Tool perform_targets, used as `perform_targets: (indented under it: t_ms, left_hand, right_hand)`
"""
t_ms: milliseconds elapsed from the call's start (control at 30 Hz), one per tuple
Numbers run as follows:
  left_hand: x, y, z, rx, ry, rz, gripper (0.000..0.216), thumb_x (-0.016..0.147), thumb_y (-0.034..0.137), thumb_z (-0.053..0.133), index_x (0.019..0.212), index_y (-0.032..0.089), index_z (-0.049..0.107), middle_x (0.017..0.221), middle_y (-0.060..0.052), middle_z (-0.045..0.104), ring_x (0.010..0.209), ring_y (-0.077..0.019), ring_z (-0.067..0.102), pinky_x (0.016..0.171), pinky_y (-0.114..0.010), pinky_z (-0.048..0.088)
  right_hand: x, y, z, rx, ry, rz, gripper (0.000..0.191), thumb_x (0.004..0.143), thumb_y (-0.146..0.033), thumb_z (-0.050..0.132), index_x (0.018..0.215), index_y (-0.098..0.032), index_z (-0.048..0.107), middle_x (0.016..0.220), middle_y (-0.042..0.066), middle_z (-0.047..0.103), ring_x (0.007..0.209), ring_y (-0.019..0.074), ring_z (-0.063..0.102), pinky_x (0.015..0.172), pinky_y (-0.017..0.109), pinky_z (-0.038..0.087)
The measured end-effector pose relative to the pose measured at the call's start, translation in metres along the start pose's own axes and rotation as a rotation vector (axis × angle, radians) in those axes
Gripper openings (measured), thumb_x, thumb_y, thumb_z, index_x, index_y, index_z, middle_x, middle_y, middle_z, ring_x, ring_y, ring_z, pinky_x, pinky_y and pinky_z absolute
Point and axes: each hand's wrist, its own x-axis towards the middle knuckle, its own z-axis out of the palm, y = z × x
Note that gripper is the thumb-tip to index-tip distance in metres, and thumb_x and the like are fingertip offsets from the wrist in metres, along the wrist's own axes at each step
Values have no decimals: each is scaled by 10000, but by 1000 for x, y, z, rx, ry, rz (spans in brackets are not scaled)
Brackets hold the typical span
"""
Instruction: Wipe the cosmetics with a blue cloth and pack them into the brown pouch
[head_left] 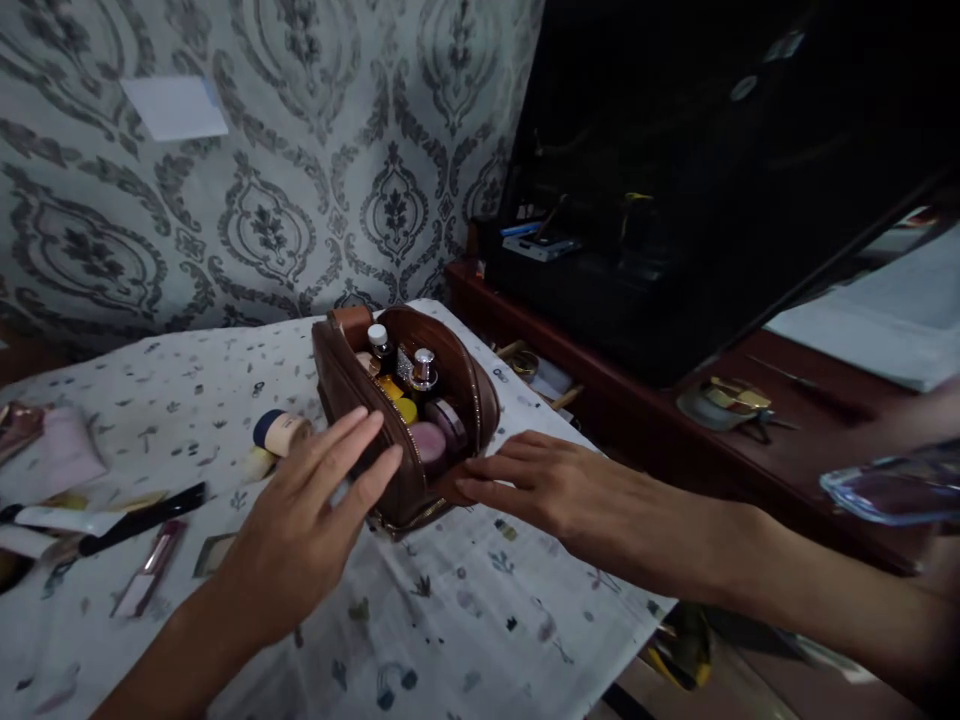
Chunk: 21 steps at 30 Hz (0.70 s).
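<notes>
An unzipped brown makeup bag (pixel 349 400) stands on the patterned white cloth, its top spread wide. Inside are a white-capped bottle (pixel 378 338), a silver-capped bottle (pixel 424 368), a yellow lid (pixel 406 410), a pink round container (pixel 429 441) and other small items. My left hand (pixel 300 520) lies against the bag's near left side with its fingers stretched out and nothing in them. At the near right end, the fingers of my right hand (pixel 540 485) close on the bag's edge; its thumb is hidden.
Left of the bag lie a blue-and-cream container (pixel 283 432), a lip gloss tube (pixel 150 570), a black stick (pixel 142 518) and a pink pouch (pixel 71 450). A large black screen (pixel 675 200) stands on a dark red desk at right, with glasses (pixel 892 490) near the right edge.
</notes>
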Motion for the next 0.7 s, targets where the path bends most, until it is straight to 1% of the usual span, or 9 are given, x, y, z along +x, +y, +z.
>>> perform_targets:
  t_ms: [133, 200, 267, 333, 400, 500, 600, 633, 700]
  left_hand:
    - [-36, 10, 4, -41, -5, 16, 500, 911, 11, 445, 1369, 184, 546, 1465, -131, 544, 1416, -282, 443, 1098, -464, 489]
    - [-55, 12, 6, -40, -26, 31, 449, 930, 44, 432, 1323, 196, 586, 1431, -107, 585, 1397, -264, 467, 1062, -425, 519]
    - [-74, 13, 11, -47, -47, 14, 414, 942, 61, 412, 1269, 203, 621, 1400, -91, 616, 1391, -252, 473, 1058, -408, 518]
    - [-90, 15, 19, -80, -48, -31, 400, 939, 57, 397, 1210, 210, 648, 1366, -79, 643, 1381, -241, 482, 1079, -402, 496]
    - [-103, 16, 28, -133, -34, -61, 402, 925, 40, 388, 1163, 207, 665, 1329, -76, 667, 1366, -233, 497, 1097, -391, 472]
    - [-114, 19, 41, -210, -14, -105, 438, 892, -7, 356, 1117, 188, 677, 1277, -83, 691, 1335, -229, 524, 1111, -385, 442]
    - [-115, 21, 50, -261, 26, -129, 422, 887, -18, 359, 1094, 173, 674, 1231, -86, 705, 1284, -230, 559, 1104, -399, 429]
    - [-115, 21, 51, -275, 40, -129, 399, 891, -12, 374, 1087, 167, 671, 1215, -86, 709, 1267, -231, 568, 1098, -402, 428]
    - [-114, 22, 52, -293, 59, -133, 363, 896, -8, 391, 1074, 154, 664, 1190, -90, 710, 1245, -232, 573, 1089, -408, 427]
  right_hand:
    - [4, 4, -4, 12, -64, -9, 712, 748, 103, 399, 1354, -242, 542, 1349, 106, 606, 1002, 185, 674, 869, 352, 541]
    - [6, 9, -3, -35, -93, 18, 733, 727, 99, 412, 1356, -259, 530, 1452, 107, 523, 973, 184, 680, 843, 356, 553]
    - [7, 13, 1, -113, -114, 45, 720, 706, 89, 439, 1343, -235, 523, 1498, 121, 466, 978, 198, 673, 822, 358, 553]
    - [8, 16, 5, -183, -134, 61, 639, 699, 78, 470, 1269, -199, 554, 1422, 133, 523, 972, 213, 662, 808, 359, 542]
    - [11, 16, 5, -215, -164, 62, 499, 720, 63, 495, 1141, -184, 598, 1261, 125, 609, 931, 217, 654, 789, 356, 526]
    - [22, 14, 1, -201, -210, 64, 350, 753, 39, 508, 999, -186, 616, 1067, 91, 656, 788, 187, 642, 688, 324, 497]
    - [38, 13, -5, -174, -296, 100, 350, 762, 55, 471, 968, -175, 635, 965, 55, 681, 601, 132, 598, 523, 279, 412]
    - [43, 13, -5, -158, -331, 111, 368, 763, 62, 460, 975, -175, 646, 952, 46, 691, 579, 124, 595, 500, 270, 391]
    - [50, 16, -3, -121, -351, 160, 374, 770, 45, 474, 983, -191, 671, 941, 32, 711, 615, 126, 628, 510, 252, 401]
